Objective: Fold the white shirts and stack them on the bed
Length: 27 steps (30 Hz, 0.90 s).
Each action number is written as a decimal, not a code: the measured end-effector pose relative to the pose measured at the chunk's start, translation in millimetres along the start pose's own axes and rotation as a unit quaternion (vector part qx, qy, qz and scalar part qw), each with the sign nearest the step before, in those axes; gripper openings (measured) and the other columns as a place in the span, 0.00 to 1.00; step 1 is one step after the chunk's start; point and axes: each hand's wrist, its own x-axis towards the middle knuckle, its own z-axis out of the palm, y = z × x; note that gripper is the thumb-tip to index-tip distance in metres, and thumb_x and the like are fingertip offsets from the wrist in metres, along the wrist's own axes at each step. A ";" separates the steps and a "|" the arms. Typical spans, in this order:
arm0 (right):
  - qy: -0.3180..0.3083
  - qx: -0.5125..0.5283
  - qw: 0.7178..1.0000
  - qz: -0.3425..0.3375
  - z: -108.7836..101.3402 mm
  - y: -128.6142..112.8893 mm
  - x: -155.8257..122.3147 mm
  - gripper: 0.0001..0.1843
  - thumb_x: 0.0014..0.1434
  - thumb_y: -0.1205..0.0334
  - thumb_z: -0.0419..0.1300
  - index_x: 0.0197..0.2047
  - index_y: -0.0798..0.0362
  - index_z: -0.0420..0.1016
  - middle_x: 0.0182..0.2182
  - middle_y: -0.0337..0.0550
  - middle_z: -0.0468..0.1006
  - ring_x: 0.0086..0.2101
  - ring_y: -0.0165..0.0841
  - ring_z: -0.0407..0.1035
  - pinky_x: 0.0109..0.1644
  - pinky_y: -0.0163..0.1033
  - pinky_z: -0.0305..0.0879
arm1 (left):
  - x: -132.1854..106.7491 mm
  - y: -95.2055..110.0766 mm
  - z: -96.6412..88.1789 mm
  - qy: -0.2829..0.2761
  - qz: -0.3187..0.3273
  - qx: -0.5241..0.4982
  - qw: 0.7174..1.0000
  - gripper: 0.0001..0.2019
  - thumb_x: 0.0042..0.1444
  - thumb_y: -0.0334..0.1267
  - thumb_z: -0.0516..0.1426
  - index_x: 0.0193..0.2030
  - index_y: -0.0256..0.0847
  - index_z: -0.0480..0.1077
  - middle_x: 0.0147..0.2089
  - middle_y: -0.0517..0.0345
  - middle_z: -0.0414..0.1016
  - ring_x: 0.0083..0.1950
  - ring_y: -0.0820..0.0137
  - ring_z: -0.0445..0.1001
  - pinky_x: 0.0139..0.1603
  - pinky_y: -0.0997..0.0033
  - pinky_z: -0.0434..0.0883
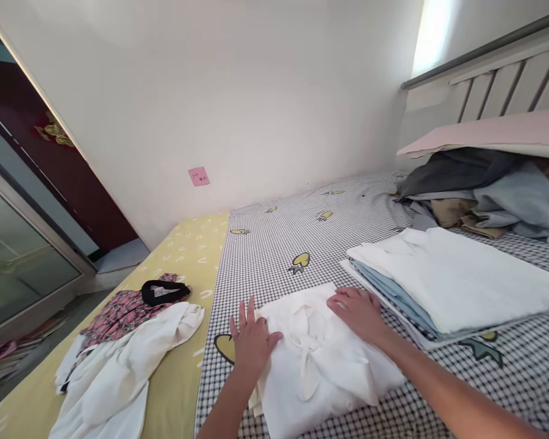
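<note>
Folded white garment [327,378] is laid flat on the bed, on the checked part of the bedsheet [265,262], low and right of centre in view. A knotted tie [308,360] is seen at its neck, loose ends draped down the front. Creases are left in the lower right part. A cream edge is shown sticking out along the left side.

Left hand [251,341] is rested on the left edge, fingers spread, thumb laid over the cloth. Right hand [359,311] is placed palm down at the upper right corner, fingers held closer together and lightly bent.

Just to the right, a stack of folded clothes [457,274] is set, white on top, light blue layers exposed at the side. Behind it, grey and brown clothes [485,189] are heaped under a pink sheet-like item [498,134], near a slatted headboard [512,91].

On the yellow strip [187,253] at left, a floral garment with a black band [119,317] and a cream garment [123,372] are left crumpled, partly overlapped. A pink note [198,176] is stuck on the white wall [256,91]. Dark red door [50,152] is seen far left.
</note>
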 end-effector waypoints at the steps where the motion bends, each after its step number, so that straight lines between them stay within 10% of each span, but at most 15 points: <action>1: -0.003 -0.010 1.000 -0.001 0.9 -2.4 -0.2 0.13 0.62 0.50 0.58 0.41 0.35 0.85 0.55 0.39 0.80 0.58 0.48 0.67 0.64 0.63 0.52 | -0.5 1.4 1.8 0.015 -0.001 -0.013 1.000 0.11 0.60 0.44 0.59 0.45 0.43 0.78 0.82 0.50 0.41 0.81 0.48 0.36 0.76 0.32 0.42; 9: 0.062 0.005 0.995 -0.076 1.0 7.1 -2.6 0.11 0.59 0.58 0.61 0.32 0.39 0.86 0.53 0.38 0.81 0.56 0.47 0.68 0.66 0.65 0.48 | -19.7 2.1 14.5 0.177 0.077 -0.087 0.977 0.12 0.59 0.27 0.54 0.33 0.46 0.76 0.76 0.53 0.61 0.77 0.53 0.55 0.75 0.33 0.47; 14: 0.133 -0.036 0.980 -0.142 -11.3 19.8 -16.1 0.13 0.62 0.59 0.59 0.32 0.40 0.85 0.57 0.38 0.78 0.60 0.48 0.65 0.70 0.63 0.40 | -35.0 -14.2 23.8 0.171 0.137 -0.170 0.961 0.14 0.59 0.24 0.52 0.37 0.48 0.73 0.49 0.63 0.83 0.54 0.66 0.79 0.77 0.35 0.41; 27: 0.100 0.050 0.993 -0.023 5.4 -13.9 39.2 0.09 0.60 0.58 0.60 0.31 0.44 0.81 0.46 0.38 0.85 0.53 0.45 0.70 0.64 0.60 0.46 | 21.2 -3.5 -9.6 0.186 -0.009 -0.125 0.975 0.07 0.61 0.31 0.50 0.35 0.45 0.67 0.33 0.62 0.79 0.40 0.67 0.78 0.73 0.48 0.52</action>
